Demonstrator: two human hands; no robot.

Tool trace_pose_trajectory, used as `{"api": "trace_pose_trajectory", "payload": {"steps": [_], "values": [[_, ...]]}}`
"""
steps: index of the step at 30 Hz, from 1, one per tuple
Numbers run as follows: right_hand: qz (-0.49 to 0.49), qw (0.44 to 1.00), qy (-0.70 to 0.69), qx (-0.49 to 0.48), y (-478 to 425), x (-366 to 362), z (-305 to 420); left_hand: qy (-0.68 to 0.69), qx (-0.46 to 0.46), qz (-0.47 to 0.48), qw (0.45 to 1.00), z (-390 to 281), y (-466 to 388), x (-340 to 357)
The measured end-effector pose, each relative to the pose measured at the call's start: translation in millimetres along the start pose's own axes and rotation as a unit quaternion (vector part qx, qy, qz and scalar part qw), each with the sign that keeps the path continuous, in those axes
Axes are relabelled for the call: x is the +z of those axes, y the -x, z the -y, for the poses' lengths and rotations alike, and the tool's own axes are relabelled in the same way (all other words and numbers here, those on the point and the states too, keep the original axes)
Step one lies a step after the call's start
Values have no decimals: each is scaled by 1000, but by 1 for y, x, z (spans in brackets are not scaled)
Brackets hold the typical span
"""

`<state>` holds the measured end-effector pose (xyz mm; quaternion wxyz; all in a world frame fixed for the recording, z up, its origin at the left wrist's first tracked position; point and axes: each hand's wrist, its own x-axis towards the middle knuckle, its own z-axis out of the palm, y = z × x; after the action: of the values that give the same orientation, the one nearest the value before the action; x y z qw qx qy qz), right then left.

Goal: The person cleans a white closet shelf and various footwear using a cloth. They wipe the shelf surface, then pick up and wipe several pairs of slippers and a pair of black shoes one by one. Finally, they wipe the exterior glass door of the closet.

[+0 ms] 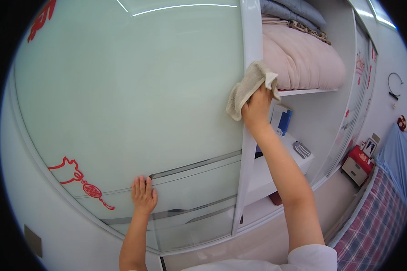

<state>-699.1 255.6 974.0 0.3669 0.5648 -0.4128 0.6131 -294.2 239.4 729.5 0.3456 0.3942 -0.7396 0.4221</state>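
Observation:
My right hand [259, 108] grips a beige cloth [252, 84] against the white frame edge [252, 40] of a sliding wardrobe door. Part of the cloth drapes over the pale green glass panel [132, 95], and its folded corner reaches past the frame on the right. Lower and to the left, my left hand [143, 196] lies with its palm on the same glass, fingers pointing up, holding nothing. Close to its fingertips a dark grey stripe [193, 165] crosses the panel. Red paper-cut decorations [92, 190] are stuck on the glass left of that hand.
Right of the door, the open wardrobe holds a pink quilt [302, 57] on a shelf, with grey bedding [296, 12] above. Below stand a blue-and-white box [280, 119] and striped folded fabric [302, 150]. A nightstand [356, 167] and a plaid-covered bed [373, 216] are at far right.

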Motion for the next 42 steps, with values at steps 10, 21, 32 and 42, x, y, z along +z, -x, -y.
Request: {"api": "trace_pose_trajectory", "payload": {"steps": [10,21,32,42], "values": [[-12,997,58,-45,-13,5,-6,-12,12,-17,1000,-2,-5,0],[160,970,47,-176,12,28,49,-1,5,-42,999,-8,-9,3],[-24,991,-7,-133,-143,66,88,12,-6,-44,999,-6,-4,11],[-111,985,-67,-112,-142,87,94,-18,0,-28,999,-2,-1,17]]}}
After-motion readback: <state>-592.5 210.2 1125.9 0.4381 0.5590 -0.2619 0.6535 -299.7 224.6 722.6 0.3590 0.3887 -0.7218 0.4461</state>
